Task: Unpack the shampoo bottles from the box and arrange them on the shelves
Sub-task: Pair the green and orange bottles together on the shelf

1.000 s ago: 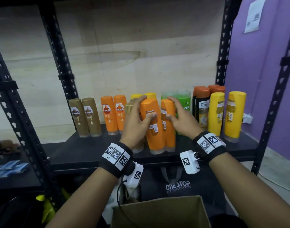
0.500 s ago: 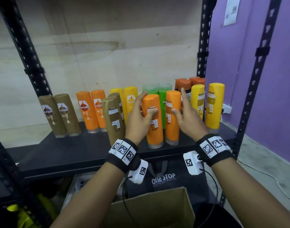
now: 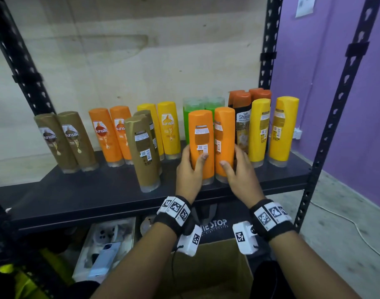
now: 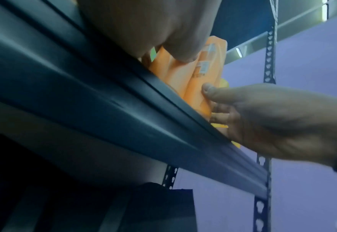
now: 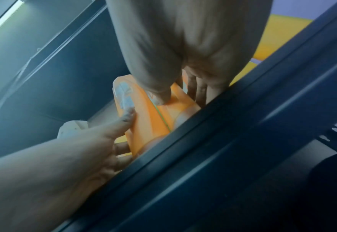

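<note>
Two orange shampoo bottles stand side by side near the front of the black shelf [image 3: 102, 190], their back labels facing me. My left hand [image 3: 190, 169] grips the left orange bottle [image 3: 201, 134] low down, thumb across its front. My right hand [image 3: 238, 169] grips the right orange bottle [image 3: 224, 134] the same way. In the left wrist view the right thumb presses on the orange bottles [image 4: 199, 78]. The right wrist view shows both hands around the orange bottles [image 5: 147, 117] above the shelf edge. The cardboard box [image 3: 206, 268] sits below my wrists.
Brown [image 3: 63, 139], orange [image 3: 107, 134], yellow [image 3: 168, 128] and green [image 3: 188, 117] bottles line the back. Two brown bottles [image 3: 143, 152] stand forward at the left. Black-and-orange bottles [image 3: 243, 121] and two yellow bottles [image 3: 281, 128] stand at the right. Black uprights [image 3: 327, 134] frame the shelf.
Both hands slid down from the bottles' upper halves to their lower parts. The pair of orange bottles shifted right, away from the brown pair, and the camera view moved right.
</note>
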`<act>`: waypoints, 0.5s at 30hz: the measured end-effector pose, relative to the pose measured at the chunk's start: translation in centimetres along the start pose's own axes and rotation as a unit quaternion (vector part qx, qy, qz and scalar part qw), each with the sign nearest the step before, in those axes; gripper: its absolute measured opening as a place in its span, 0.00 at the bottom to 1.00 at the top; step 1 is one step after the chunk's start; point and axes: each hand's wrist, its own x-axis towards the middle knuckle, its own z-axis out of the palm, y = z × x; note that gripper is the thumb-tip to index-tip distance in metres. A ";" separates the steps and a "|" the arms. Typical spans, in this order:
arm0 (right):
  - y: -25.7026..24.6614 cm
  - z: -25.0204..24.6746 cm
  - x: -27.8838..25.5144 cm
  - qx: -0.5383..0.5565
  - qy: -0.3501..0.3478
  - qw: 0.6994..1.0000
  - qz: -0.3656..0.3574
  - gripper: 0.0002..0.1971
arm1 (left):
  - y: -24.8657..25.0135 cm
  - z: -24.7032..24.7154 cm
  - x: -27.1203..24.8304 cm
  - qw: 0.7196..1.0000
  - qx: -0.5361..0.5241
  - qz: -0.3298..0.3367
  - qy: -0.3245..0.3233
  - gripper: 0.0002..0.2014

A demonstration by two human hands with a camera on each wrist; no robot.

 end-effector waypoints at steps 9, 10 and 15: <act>1.4 0.7 2.3 -0.066 -0.025 0.996 0.054 0.28 | -1.3 1.2 0.7 0.985 0.166 -0.038 0.001 0.24; 1.4 0.7 2.7 -0.071 -0.032 0.995 0.058 0.28 | -1.3 1.3 0.7 0.982 0.183 -0.049 -0.001 0.24; 1.6 1.1 3.0 -0.083 -0.043 0.993 0.073 0.27 | -1.0 1.7 1.2 0.971 0.224 -0.085 -0.004 0.24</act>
